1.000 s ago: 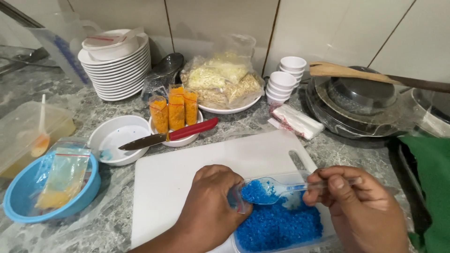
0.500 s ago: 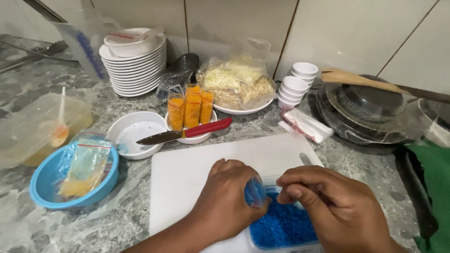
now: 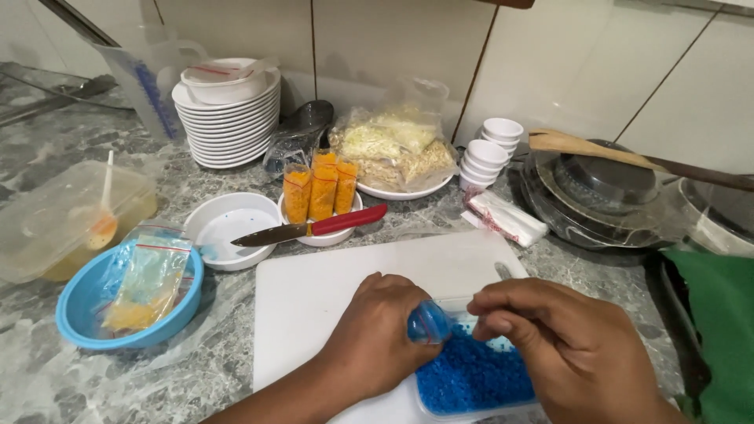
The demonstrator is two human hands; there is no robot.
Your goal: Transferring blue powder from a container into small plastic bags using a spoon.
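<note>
Head view looks down on a white cutting board (image 3: 345, 290) lying on the marble table (image 3: 47, 369), where both hands work over a clear tray of blue granules (image 3: 471, 377) at the board's near right corner. The left hand (image 3: 377, 338) has its fingers curled closed around a small clear pouch (image 3: 429, 322) packed with the blue granules, held just above the tray, so that spills would likely drop back in. The right hand (image 3: 573, 345) pinches the pouch's end with thumb and forefinger, the other fingers loosely bent. Behind the board, a red-handled knife (image 3: 314, 229) rests across two white bowls, beside upright orange-filled pouches (image 3: 320, 191). A blue bowl (image 3: 78, 322) to the left holds a yellowish bag.
</note>
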